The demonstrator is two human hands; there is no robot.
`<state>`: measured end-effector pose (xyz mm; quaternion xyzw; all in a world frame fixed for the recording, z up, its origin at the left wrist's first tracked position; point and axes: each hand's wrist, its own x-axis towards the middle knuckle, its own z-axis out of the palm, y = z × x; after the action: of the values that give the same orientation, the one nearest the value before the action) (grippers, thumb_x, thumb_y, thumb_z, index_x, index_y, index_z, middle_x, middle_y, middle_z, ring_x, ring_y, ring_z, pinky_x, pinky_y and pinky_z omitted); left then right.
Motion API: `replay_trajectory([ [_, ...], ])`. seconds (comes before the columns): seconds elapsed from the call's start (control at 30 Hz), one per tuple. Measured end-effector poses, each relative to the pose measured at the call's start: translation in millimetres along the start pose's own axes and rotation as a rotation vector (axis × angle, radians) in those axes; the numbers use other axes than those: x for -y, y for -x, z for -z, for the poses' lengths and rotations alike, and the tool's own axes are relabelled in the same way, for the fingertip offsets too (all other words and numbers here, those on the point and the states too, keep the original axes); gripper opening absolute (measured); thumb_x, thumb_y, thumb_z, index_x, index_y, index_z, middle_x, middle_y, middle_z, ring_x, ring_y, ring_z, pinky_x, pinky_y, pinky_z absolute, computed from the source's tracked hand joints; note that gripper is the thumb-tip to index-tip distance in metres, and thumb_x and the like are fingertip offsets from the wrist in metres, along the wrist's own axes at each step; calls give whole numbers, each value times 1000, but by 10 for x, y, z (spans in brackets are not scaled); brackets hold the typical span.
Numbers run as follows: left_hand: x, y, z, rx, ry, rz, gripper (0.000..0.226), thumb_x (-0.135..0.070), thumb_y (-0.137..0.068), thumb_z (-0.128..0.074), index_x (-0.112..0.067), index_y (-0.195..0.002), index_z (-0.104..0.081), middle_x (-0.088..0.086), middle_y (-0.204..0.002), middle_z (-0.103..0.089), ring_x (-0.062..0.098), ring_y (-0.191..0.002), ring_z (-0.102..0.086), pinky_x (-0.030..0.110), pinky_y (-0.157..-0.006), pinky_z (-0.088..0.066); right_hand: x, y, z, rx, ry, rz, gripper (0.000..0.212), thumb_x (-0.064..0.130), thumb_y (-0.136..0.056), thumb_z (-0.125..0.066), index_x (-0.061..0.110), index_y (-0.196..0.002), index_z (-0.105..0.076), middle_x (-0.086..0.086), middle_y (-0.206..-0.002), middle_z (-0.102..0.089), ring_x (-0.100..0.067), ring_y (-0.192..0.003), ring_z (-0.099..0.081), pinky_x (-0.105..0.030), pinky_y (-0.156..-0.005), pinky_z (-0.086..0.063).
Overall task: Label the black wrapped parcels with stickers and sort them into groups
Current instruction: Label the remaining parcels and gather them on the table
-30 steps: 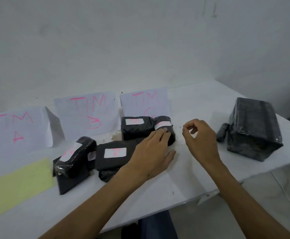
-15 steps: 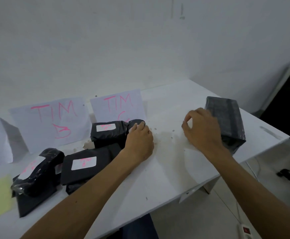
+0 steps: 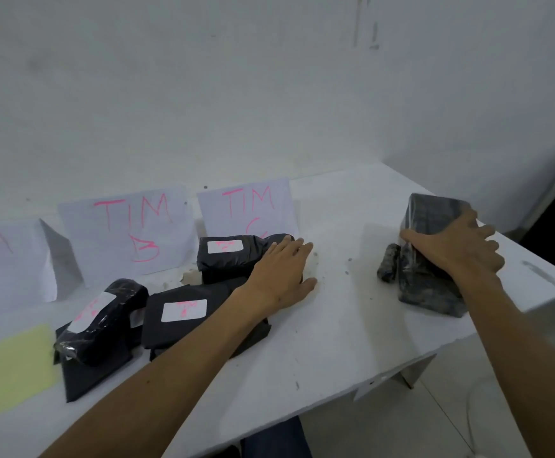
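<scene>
place: makeshift parcel-sorting room | evidence: bare white wall (image 3: 269, 94) | white worktop (image 3: 335, 325) | handwritten "TIM" group signs (image 3: 130, 233) | tiled floor (image 3: 418, 424)

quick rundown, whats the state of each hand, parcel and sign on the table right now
left hand: flat, resting on the parcels by the TIM C sign
right hand: gripping the big parcel
big parcel: unlabelled, apart on the right
small roll: unlabelled, against the big parcel
TIM C parcel: stickered
flat parcel: stickered
rounded parcel: stickered, on top of another
TIM B sign: upright
TIM C sign: upright
</scene>
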<state>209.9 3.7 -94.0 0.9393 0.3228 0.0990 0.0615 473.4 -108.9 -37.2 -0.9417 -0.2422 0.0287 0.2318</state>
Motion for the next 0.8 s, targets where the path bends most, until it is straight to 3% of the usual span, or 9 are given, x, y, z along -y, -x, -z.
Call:
replay_trajectory([
  [0.17,5,-4,114,-45,227,38,66,-44,-102,-49,-8,-154,-30,8,-144,-51,27,-137,-45,44,-121,-27,241,280,136,-252,-64,246,117,71,-63,-79,14,-147,-21,-26,-138,-36,-49,-121,-45,-63,-88,-47],
  [0.3,-82,18,357,-133,661,162,63,-54,-101,-48,-14,-149,-41,5,-145,-54,19,-128,-55,31,-105,-43,571,633,259,-208,-103,449,118,69,-62,-78,22,-151,-16,-18,-144,-33,-44,-125,-45,-60,-90,-48],
  [0.37,-111,36,541,-154,917,239,74,-67,-93,-50,-18,-147,-42,0,-143,-56,14,-121,-58,29,-99,-46,720,816,270,-140,-136,549,119,71,-63,-77,26,-153,-13,-14,-148,-31,-41,-130,-45,-59,-94,-48],
  [0.47,-75,111,836,-242,1167,346,112,-92,-64,-54,-24,-150,-30,-4,-131,-57,17,-116,-62,45,-105,-50,907,1072,251,-38,-157,685,120,77,-62,-75,29,-153,-13,-9,-151,-33,-36,-132,-47,-57,-96,-48],
  [0.53,50,223,1054,-377,1198,420,126,-92,-54,-55,-22,-153,-21,-5,-125,-55,21,-122,-57,47,-110,-45,1044,1235,238,37,-169,771,119,77,-61,-75,32,-153,-13,-6,-153,-32,-33,-133,-48,-56,-98,-48],
  [0.6,242,385,1263,-494,1184,478,126,-89,-57,-59,-19,-153,-18,-1,-128,-53,21,-123,-54,41,-108,-44,1184,1387,228,117,-191,859,119,76,-60,-75,35,-153,-14,-1,-155,-31,-28,-133,-48,-54,-99,-49],
  [0.7,619,717,1515,-582,1061,522,105,-77,-73,-66,-16,-150,-26,8,-140,-51,18,-121,-55,21,-86,-43,1403,1624,220,229,-265,993,115,74,-58,-78,38,-151,-19,5,-152,-34,-20,-130,-49,-52,-101,-50],
  [0.8,969,1173,1790,-638,912,551,91,-65,-75,-76,-18,-143,-38,4,-125,-60,14,-109,-63,22,-80,-48,1664,1914,188,358,-334,1114,109,72,-58,-80,43,-147,-23,12,-144,-41,-13,-123,-53,-48,-99,-52],
])
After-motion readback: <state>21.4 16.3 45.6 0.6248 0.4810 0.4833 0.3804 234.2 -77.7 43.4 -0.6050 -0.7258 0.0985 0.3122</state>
